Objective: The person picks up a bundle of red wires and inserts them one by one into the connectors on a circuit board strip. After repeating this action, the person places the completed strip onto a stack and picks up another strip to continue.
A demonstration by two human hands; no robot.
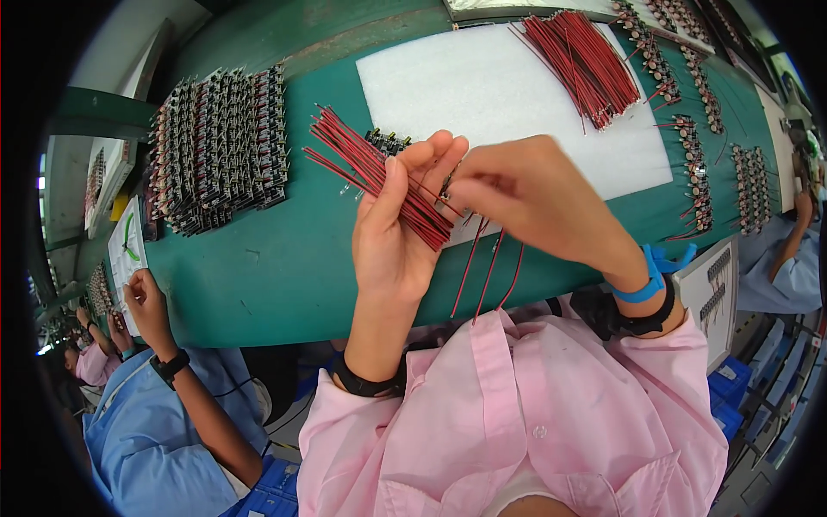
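My left hand (392, 233) is closed around a bundle of thin red and black wires (349, 155), the thumb pressed across it. Behind the fingers of that hand, the end of a strip of small circuit boards (389, 140) sticks out. My right hand (525, 194) meets the left fingertips in a pinch, and the thing between its fingers is too small and hidden to name. Several loose red and black wires (485, 276) dangle beneath the two hands. On the right wrist is a blue strap (646, 280).
Circuit board strips are stacked (220, 146) at left on the green tabletop (284, 284). A white foam sheet (517, 112) bears a pile of red wires (581, 65). More board strips (693, 172) lie at right. A co-worker in blue (172, 431) sits close at left.
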